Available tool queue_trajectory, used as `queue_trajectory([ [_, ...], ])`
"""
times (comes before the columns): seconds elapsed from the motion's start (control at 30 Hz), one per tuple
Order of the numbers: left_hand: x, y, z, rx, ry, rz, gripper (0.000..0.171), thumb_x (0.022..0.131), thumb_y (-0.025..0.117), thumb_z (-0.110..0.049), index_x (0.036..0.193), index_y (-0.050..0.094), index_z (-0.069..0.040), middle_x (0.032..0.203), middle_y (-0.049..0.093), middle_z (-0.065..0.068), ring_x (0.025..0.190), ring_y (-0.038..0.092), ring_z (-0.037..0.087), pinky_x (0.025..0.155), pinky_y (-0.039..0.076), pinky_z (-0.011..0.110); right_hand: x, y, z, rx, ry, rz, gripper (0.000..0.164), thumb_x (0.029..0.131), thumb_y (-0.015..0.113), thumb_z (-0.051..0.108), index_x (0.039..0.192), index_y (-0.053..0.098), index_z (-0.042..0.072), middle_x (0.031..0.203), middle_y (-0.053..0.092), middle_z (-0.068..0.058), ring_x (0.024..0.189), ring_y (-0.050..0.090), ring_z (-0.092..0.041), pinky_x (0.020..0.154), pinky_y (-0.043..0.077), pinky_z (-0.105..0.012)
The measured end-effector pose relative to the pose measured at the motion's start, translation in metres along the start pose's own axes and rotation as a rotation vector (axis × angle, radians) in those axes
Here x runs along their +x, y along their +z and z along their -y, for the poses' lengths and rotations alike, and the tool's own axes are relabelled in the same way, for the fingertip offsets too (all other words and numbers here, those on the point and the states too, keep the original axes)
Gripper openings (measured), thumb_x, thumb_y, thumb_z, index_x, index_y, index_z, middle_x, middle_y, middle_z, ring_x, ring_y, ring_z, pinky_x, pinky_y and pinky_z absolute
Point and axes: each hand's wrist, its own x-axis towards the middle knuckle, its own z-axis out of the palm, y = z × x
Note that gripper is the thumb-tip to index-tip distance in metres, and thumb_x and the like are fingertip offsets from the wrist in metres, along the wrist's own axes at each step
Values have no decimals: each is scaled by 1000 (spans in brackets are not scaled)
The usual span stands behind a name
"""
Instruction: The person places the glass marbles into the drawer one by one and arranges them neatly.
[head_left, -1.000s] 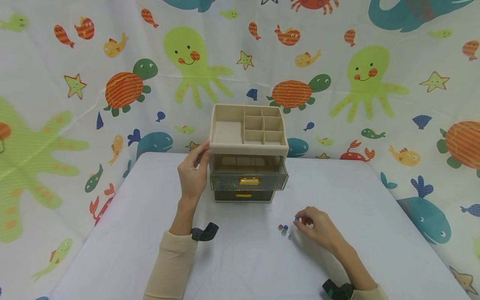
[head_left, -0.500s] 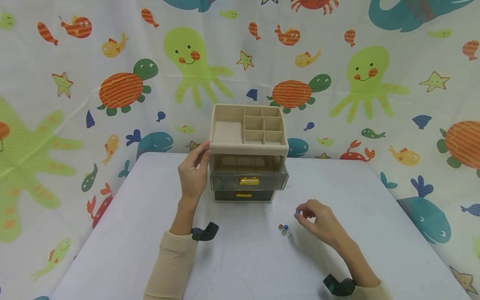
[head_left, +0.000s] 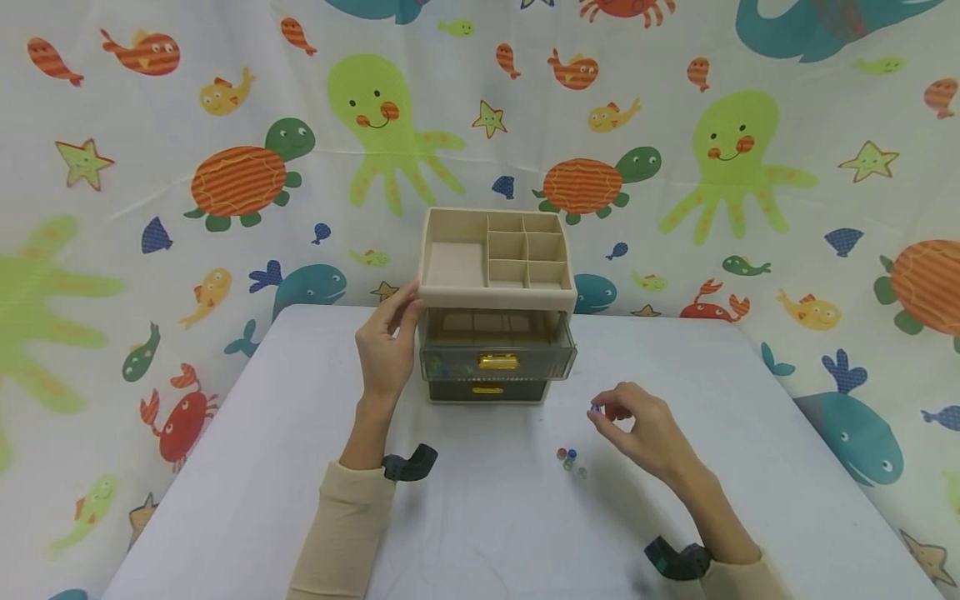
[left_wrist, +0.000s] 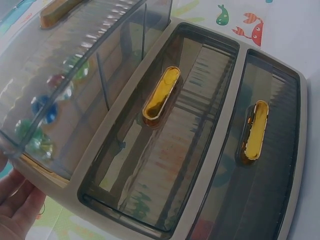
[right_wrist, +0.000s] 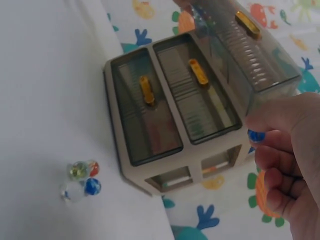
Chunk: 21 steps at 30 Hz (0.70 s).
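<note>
My right hand (head_left: 637, 429) pinches a small blue glass marble (head_left: 597, 407) between thumb and fingertips, apparently clear of the table, to the right of and nearer me than the drawer front. My left hand (head_left: 384, 350) grasps nothing that I can see; its fingertips rest against the upper left edge of a cream plastic cabinet (head_left: 457, 293) with a divided tray on top.

The smoky clear plastic top drawer (head_left: 450, 364) stands pulled out; through its wall the left wrist view shows several coloured glass marbles (left_wrist: 45, 110) at one end, too blurred for a sure count. The two lower drawers look closed. I judge the gathering of marbles into that drawer to be partly done. Besides the one I hold, four loose glass marbles (right_wrist: 92, 186) remain on the white tabletop (head_left: 480, 508): a red, a blue, a yellow-green and a clear one, bunched close together.

For moving, the drawer's raised front panel and its right front corner are the edges to clear, and the cabinet's lip overhangs the back of the opening. Between my right hand and that corner I see open room over the cloth; the loose marbles lie to the near left, where a low wrist could knock them.
</note>
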Motion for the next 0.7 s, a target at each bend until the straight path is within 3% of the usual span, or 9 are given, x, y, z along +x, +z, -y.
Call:
queue_trajectory([
  [0.7, -1, -1, 2, 8, 22, -5, 32, 97, 66, -15, 127, 68, -5, 121, 73, 13, 104, 73, 25, 92, 58, 22, 27, -14, 30, 8, -124, -61, 26, 76, 85, 9, 98, 72, 12, 86, 67, 7, 76, 61, -2, 70, 61, -21],
])
